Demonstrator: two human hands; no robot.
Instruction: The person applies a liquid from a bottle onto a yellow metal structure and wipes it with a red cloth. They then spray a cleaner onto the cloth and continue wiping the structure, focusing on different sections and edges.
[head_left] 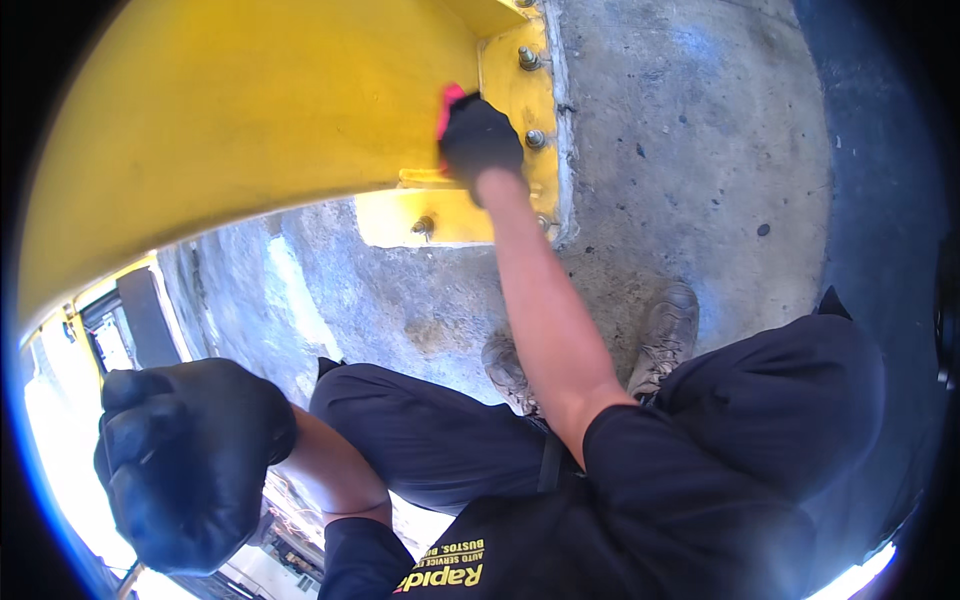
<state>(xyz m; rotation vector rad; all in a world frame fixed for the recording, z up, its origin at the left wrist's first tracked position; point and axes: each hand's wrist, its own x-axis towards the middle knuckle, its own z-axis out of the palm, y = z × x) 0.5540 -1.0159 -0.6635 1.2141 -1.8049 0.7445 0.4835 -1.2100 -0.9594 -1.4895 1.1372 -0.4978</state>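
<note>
Where the right hand (482, 140) works: gloved fingers appear closed on pink cloth (446, 112).
Left hand (190, 460): fingers curled, contents hidden.
Yellow column (250, 110): wiping seemingly underway; remainder unclear.

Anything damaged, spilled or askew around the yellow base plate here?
Nothing looks clearly damaged or askew. The concrete floor is marked, though: dark spots right of the yellow base plate; I can't tell whether they're spills.
</note>
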